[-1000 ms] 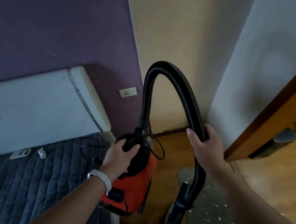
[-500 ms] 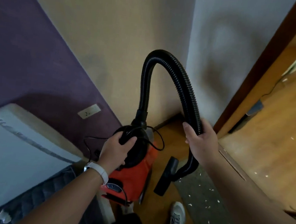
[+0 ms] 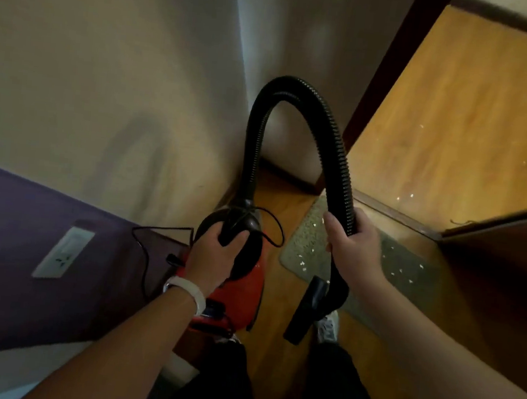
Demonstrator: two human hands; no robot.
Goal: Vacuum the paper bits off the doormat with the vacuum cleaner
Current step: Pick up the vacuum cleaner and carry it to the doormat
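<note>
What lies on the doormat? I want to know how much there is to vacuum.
White paper bits lie scattered on the doormat. The right hand, hose and nozzle cover part of it.

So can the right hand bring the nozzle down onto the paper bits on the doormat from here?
Probably yes. The right hand grips the hose just above the doormat, the nozzle hangs free beside it, and nothing lies between.

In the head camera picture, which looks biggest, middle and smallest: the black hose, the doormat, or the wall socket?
1. black hose
2. doormat, though an arm hides part of it, so these two are close
3. wall socket, clearly smallest
</note>
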